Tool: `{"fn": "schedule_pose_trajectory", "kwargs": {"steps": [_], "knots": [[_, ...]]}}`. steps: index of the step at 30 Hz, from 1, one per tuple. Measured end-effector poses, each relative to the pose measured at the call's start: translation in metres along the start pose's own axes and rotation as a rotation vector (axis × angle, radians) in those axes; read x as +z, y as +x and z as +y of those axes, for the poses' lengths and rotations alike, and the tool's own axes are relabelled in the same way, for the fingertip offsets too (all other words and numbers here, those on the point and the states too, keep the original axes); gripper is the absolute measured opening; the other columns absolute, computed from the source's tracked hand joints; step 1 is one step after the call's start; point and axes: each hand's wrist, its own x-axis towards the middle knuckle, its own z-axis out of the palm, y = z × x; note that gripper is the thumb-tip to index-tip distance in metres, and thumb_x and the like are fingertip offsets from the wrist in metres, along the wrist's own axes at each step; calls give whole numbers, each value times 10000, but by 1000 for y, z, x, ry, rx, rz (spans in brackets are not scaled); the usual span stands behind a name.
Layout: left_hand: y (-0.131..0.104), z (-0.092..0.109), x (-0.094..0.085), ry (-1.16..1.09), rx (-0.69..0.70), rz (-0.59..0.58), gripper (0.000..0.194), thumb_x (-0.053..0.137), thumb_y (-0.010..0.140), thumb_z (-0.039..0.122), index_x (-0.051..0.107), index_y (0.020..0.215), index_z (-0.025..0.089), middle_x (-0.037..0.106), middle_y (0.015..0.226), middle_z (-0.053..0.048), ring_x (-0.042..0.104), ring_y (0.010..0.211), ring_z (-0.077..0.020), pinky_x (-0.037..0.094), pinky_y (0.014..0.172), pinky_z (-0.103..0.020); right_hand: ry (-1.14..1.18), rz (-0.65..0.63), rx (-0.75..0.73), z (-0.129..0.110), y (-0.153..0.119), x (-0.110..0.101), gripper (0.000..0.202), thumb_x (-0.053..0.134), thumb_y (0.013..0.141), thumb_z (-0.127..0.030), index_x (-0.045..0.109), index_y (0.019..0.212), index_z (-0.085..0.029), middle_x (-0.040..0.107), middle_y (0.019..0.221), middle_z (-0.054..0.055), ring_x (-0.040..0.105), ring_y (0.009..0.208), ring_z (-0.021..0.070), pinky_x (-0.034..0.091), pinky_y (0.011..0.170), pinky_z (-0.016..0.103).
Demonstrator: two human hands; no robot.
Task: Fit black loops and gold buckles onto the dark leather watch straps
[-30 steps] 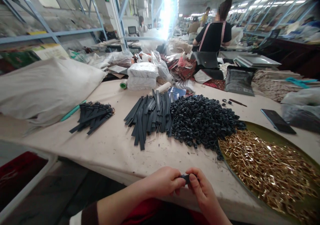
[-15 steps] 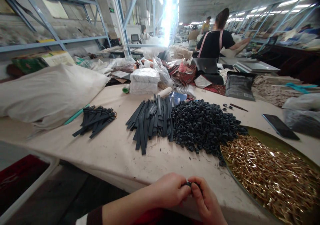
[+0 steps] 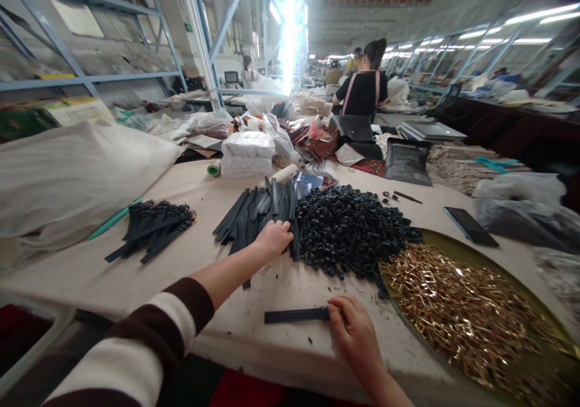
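My right hand is closed around the end of a black strap, which points left just above the table. Out over the table, my left hand lies at the right side of a pile of black flat strips. Its fingers are bent and close together at the strips; whatever is between the fingertips is hidden. Just right of it is a heap of small black loops. Gold metal pieces fill a large round tray beside my right hand.
A bundle of black straps with metal ends lies at the left, near a big pale cloth sack. A phone rests behind the tray. Plastic-wrapped packs and material pieces line the back. Beyond them, a person faces away.
My hands were together at the table's front edge around a small dark piece. Since then, my left hand has reached forward to the strips, and my right hand holds the strap above the table.
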Motion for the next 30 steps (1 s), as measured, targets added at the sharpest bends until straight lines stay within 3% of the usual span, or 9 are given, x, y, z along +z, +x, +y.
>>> {"fn": "schedule_pose_trajectory", "kwargs": {"steps": [5, 10, 16, 22, 26, 30], "knots": [[0, -6, -7, 59, 215, 23, 121, 498, 767, 95, 601, 713, 131, 549, 850, -108, 481, 853, -228, 316, 690, -347, 159, 164, 166, 12, 4, -16, 234, 389, 848, -349, 517, 935, -173, 565, 898, 64, 539, 844, 177, 440, 767, 327], [-14, 10, -5, 154, 407, 72, 102, 471, 784, 98, 563, 770, 140, 541, 873, -92, 485, 851, -217, 317, 674, -333, -67, 82, 188, 19, 32, -31, 249, 393, 842, -364, 527, 925, -172, 580, 873, 54, 550, 750, 161, 434, 674, 286], [-23, 33, 10, 157, 295, 27, 229, 450, 807, 120, 487, 1032, 95, 553, 862, -107, 528, 749, -203, 327, 590, -305, -583, -58, 70, 16, 63, -21, 135, 475, 797, -257, 559, 831, -157, 589, 790, 72, 557, 740, 185, 376, 643, 277], [-27, 12, 0, 155, 314, -32, 109, 482, 766, 76, 560, 830, 117, 575, 776, -83, 533, 644, -173, 300, 543, -283, -628, -141, 2, 19, 51, -30, 179, 410, 824, -204, 585, 825, -163, 584, 801, 74, 560, 768, 174, 370, 667, 263], [-27, 2, -6, 139, 369, -37, 104, 493, 763, 78, 579, 756, 137, 577, 750, -74, 526, 701, -179, 304, 588, -295, -709, -200, -78, 21, 45, -34, 225, 378, 841, -191, 599, 874, -169, 578, 813, 79, 555, 744, 178, 371, 665, 276], [-27, -2, -8, 133, 411, -29, 120, 506, 761, 83, 592, 713, 151, 570, 806, -83, 504, 762, -186, 301, 615, -308, -740, -181, -128, 19, 45, -30, 202, 401, 829, -172, 603, 835, -170, 572, 792, 84, 542, 729, 179, 366, 653, 277]]}}
